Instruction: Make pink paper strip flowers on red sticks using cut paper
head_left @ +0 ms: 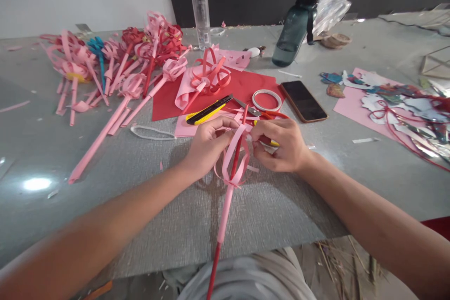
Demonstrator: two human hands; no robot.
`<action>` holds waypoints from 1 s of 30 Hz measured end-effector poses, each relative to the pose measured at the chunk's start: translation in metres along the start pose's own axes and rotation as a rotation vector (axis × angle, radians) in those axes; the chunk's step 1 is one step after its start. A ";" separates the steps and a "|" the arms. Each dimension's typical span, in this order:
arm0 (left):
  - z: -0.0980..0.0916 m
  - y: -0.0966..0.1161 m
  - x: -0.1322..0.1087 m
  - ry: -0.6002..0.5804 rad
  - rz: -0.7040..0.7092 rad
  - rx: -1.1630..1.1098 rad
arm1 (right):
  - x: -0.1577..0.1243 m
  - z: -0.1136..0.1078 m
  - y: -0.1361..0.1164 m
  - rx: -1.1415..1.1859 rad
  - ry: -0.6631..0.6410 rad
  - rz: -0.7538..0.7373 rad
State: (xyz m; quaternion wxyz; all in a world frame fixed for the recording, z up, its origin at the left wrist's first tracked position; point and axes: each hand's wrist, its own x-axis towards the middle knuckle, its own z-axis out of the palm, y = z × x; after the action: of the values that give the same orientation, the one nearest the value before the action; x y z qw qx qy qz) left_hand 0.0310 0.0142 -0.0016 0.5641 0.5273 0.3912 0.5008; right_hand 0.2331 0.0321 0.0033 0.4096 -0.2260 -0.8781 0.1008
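Note:
In the head view, a pink paper flower [228, 206] with looped strips stands between my hands. A thin red stick [214, 269] passes through its rolled stem and sticks out at both ends. My left hand [209, 145] is closed, thumb and forefinger pinching the top of the pink paper loops [230, 151]. From the other side, my right hand [281, 144] pinches the same flower near the loop ends, its fingertips partly hidden. Just beyond my hands lie a yellow and black utility knife [210, 109] and orange-handled scissors [274, 115], partly covered by the right hand.
Finished paper flowers [130, 86] are heaped at the left. Behind my hands are red paper [165, 103], a tape roll [266, 101] and a phone [304, 101]. A clear bottle [200, 14] and a tilted dark bottle [293, 28] stand farther back. Scraps [397, 98] cover pink paper at right.

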 end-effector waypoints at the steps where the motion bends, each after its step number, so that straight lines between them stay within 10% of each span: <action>1: 0.000 0.000 0.000 0.004 -0.005 -0.006 | 0.000 0.000 0.000 0.001 0.003 -0.002; 10: -0.001 -0.003 0.000 0.113 -0.075 -0.063 | 0.000 -0.003 -0.004 0.005 -0.017 0.019; 17: -0.018 0.003 0.014 0.238 -0.043 -0.168 | 0.004 -0.010 -0.002 0.142 0.258 0.105; 24: -0.035 0.003 0.027 0.307 0.002 -0.253 | 0.006 -0.013 -0.001 0.085 -0.422 0.291; 30: -0.032 -0.001 0.023 0.281 -0.006 -0.207 | 0.010 -0.012 -0.010 0.052 -0.534 0.283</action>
State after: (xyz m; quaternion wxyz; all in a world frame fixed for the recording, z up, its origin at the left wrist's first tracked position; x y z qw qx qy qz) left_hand 0.0050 0.0434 -0.0054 0.5565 0.3902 0.4141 0.6054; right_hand 0.2330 0.0277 0.0216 0.1520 -0.3008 -0.9116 0.2353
